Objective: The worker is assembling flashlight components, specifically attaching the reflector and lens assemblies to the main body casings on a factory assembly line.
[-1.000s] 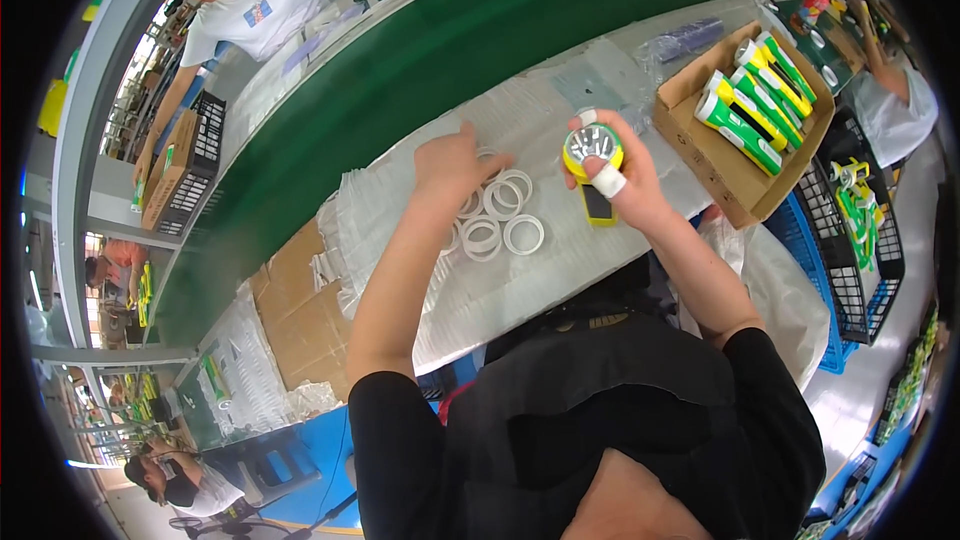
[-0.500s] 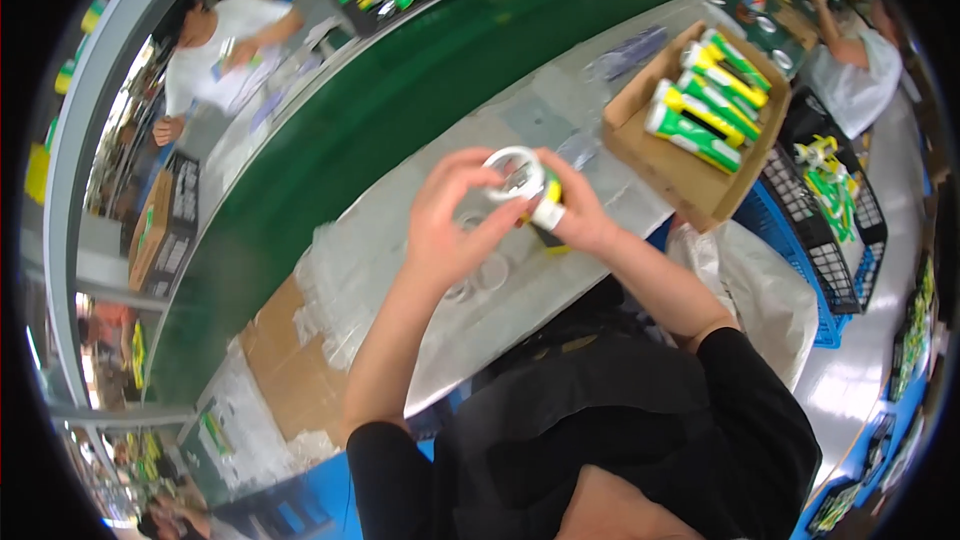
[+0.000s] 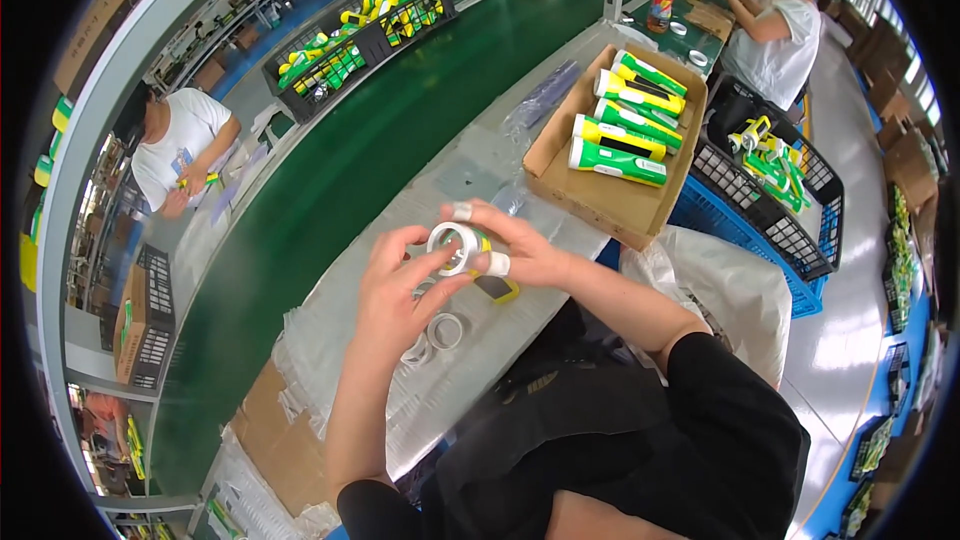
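In front of me, my right hand (image 3: 535, 255) grips a yellow, green and black flashlight (image 3: 500, 287), its head end turned up toward me. White wraps cover two of that hand's fingertips. A white ring (image 3: 451, 227) sits at the flashlight's head. From the left, my left hand (image 3: 388, 292) closes on this ring, with fingers and thumb at its rim and a fingertip reaching over the opening. Whether the ring is seated or loose I cannot tell. Just below the hands, loose white rings (image 3: 446, 331) lie on the plastic-covered table (image 3: 350, 310), partly hidden by my left hand.
An open carton (image 3: 583, 205) with several flashlights stands at the right, beside a black crate (image 3: 765, 240) on a blue crate (image 3: 710, 212). A white bag (image 3: 755, 275) hangs nearby. Beyond the table runs a green conveyor belt (image 3: 300, 240). Co-workers sit across it and farther right.
The view has swung, so the hands, carton and crates appear farther left. My hands still hold the flashlight and ring together; the right fingers have spread around the head.
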Tool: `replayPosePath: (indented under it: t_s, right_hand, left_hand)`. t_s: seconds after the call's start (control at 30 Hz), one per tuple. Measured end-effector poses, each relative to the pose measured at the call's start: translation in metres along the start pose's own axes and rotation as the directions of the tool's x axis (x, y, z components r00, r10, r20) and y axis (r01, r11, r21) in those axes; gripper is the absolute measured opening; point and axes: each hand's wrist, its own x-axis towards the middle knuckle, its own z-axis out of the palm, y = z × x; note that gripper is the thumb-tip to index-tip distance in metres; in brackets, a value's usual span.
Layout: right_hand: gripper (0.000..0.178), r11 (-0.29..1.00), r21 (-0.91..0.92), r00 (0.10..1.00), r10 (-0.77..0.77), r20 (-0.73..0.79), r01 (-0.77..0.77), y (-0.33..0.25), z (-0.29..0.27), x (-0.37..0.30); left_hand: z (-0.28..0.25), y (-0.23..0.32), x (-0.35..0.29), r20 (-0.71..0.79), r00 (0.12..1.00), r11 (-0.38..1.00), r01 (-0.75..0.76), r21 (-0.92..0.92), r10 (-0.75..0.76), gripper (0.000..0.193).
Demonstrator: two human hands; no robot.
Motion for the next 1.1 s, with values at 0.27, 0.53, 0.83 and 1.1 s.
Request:
replayPosePath:
  t_s: [0.27,0.53,0.83,1.1]
  right_hand:
    - [0.045,0.795,-0.585,0.905,0.118,0.409,0.161,-0.074,-0.057,0.037]
    - [0.045,0.64,-0.748,0.538,0.574,0.618,0.177,-0.103,-0.055,0.081]
    - [0.047,0.59,-0.758,0.512,0.576,0.637,0.279,-0.104,-0.041,0.091]
    - [0.048,0.286,-0.955,0.689,0.708,0.155,-0.079,-0.088,-0.03,0.071]
  left_hand:
    - [0.031,0.013,0.014,-0.08,0.996,0.999,-0.038,-0.019,0.036,0.041]
    - [0.055,0.012,0.01,-0.073,0.996,0.979,0.027,-0.203,-0.042,0.04]
    - [0.053,0.009,0.011,-0.074,0.994,0.963,0.052,-0.265,-0.074,0.038]
    - [0.06,0.003,0.015,-0.088,0.993,0.964,0.056,-0.261,-0.081,0.039]
